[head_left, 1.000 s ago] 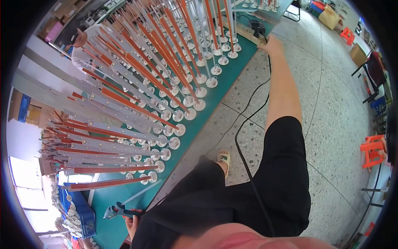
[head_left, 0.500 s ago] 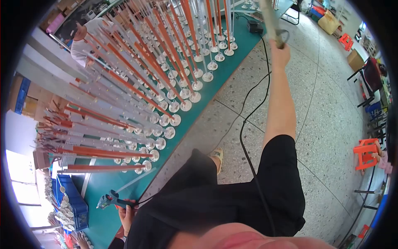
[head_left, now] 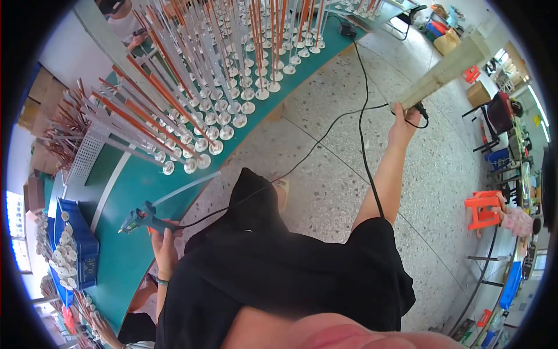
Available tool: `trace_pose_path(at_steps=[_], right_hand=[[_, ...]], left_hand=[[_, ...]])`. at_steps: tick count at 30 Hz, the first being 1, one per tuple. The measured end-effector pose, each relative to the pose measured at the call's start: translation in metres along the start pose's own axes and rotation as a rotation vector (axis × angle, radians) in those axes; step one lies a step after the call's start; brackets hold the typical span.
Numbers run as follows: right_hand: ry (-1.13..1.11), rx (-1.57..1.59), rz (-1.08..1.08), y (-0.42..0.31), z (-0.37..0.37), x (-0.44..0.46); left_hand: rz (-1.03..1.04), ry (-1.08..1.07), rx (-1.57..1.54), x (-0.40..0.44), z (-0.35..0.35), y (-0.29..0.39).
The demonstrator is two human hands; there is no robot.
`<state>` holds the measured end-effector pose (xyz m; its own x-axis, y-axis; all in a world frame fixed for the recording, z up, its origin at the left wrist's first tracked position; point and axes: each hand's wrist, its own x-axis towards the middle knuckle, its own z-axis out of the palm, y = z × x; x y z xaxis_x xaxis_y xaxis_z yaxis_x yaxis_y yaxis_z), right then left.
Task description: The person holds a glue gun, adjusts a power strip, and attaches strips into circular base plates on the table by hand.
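Note:
In my left hand (head_left: pixel 165 247) is a green-and-black hot glue gun (head_left: pixel 139 220), its nozzle pointing left over the green table. A clear glue stick (head_left: pixel 186 189) sticks out of its back. My right hand (head_left: pixel 403 119) reaches forward on the right, fingers closed around the lower end of a long pale post (head_left: pixel 444 72). A black plug with a loop of cord (head_left: pixel 423 113) sits beside these fingers. Thin black cord (head_left: pixel 319 141) runs from the glue gun across my lap toward the right hand. My fingers partly hide where cord and post meet.
Many round white bases with upright orange and clear strips (head_left: pixel 226 132) crowd the green table (head_left: pixel 125 273). A blue crate (head_left: pixel 88 256) of white discs stands left. Another person (head_left: pixel 125 26) is across the table. A thicker black cable (head_left: pixel 364 134) hangs close by; orange stools (head_left: pixel 482 209) stand right.
My view has shifted. The right hand and the pale post now appear lower and farther right, and the post leans right. The left hand still holds the glue gun, which appears higher in view.

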<state>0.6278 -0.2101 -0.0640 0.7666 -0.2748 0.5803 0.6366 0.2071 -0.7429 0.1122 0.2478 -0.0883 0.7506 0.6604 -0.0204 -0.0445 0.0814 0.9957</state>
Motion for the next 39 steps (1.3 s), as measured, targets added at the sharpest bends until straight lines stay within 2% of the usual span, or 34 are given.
trace_pose_path(at_steps=[13,20,26,29,31,33,34,36,39], right_hand=[[0.06,-0.004,0.022,-0.095,-0.019,-0.069],[0.125,0.057,0.021,-0.097,-0.007,-0.081],[0.172,-0.086,-0.216,-0.097,0.001,-0.03],[0.148,-0.297,-0.23,-0.093,-0.034,0.02],[0.237,-0.489,-0.413,-0.099,-0.063,0.057],[0.393,-0.504,-0.501,-0.118,-0.082,0.087],[0.403,-0.39,-0.532,-0.144,-0.073,0.087],[0.286,-0.238,-0.517,-0.17,-0.074,0.096],[0.267,-0.21,-0.444,-0.149,-0.09,0.093]], left_hand=[[0.072,-0.039,-0.116,-0.015,-0.03,0.001],[0.107,-0.056,-0.098,-0.015,-0.04,0.001],[0.118,-0.053,-0.151,-0.017,-0.039,0.004],[0.112,-0.047,-0.14,-0.016,-0.039,0.0],[0.103,-0.052,-0.133,-0.016,-0.038,0.002],[0.089,-0.035,-0.147,-0.017,-0.038,0.003],[0.083,-0.027,-0.156,-0.016,-0.038,0.003],[0.074,-0.017,-0.165,-0.016,-0.037,0.004],[0.064,0.008,-0.156,-0.014,-0.032,0.008]])
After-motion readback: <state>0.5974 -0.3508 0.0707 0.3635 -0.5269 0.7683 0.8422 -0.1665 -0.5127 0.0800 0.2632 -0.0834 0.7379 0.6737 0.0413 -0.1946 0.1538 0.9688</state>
